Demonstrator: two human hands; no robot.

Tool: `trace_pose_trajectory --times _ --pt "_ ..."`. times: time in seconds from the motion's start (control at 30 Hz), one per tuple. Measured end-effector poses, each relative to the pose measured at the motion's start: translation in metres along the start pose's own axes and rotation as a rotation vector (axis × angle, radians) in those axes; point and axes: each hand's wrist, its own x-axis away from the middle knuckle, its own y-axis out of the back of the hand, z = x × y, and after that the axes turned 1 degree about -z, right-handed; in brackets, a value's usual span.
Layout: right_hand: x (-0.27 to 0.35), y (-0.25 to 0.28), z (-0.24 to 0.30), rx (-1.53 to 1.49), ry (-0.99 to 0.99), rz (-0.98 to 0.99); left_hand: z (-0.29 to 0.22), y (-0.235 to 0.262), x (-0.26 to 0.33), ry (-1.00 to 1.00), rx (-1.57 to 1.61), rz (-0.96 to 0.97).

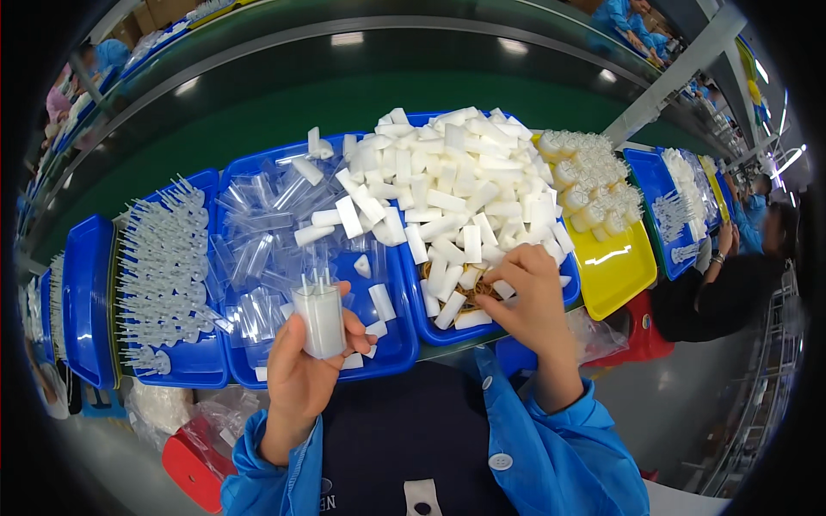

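Green conveyor belt [344,107], blue trays [397,340] before it. Left hand [297,374]: fingers wrapped around one white pronged cylinder [323,325], above clear plastic sleeves [254,254]. Right hand [540,311]: fingers parted over brown bands [472,304] among white blocks [482,176].

Green worktop [361,103], grey floor [680,404], bright lights [790,161], perhaps shelving [766,387] at right.

A few small pale letters [327,503] show on the front of the dark garment [400,421], beside the blue jacket [546,460] worn over it.
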Motion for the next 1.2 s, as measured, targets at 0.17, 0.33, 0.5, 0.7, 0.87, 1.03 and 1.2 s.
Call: trace_pose_trajectory --times 0.17,0.33,0.5,0.7,0.87,1.03,1.2 --pt "-0.005 -0.01 -0.004 -0.119 -0.129 -0.227 0.0 -0.003 0.003 0.006 -0.048 -0.025" --pt "-0.006 -0.006 -0.004 -0.202 -0.126 -0.174 -0.004 -0.001 0.007 -0.025 -0.082 -0.112" --pt "-0.005 -0.012 0.001 -0.095 -0.092 -0.077 -0.005 -0.001 0.007 -0.048 -0.134 -0.079" --pt "-0.003 -0.027 -0.003 -0.047 -0.073 -0.112 -0.008 -0.002 0.01 -0.097 -0.14 -0.129" --pt "-0.002 -0.019 -0.001 -0.641 -0.371 -0.202 -0.011 -0.002 0.013 -0.11 -0.242 -0.175" --pt "-0.004 -0.012 -0.005 -1.044 -0.551 -0.274 -0.013 -0.009 0.014 -0.144 -0.286 -0.214" --pt "-0.004 -0.017 -0.004 -1.119 -0.532 -0.276 -0.011 -0.008 0.015 -0.143 -0.31 -0.201"
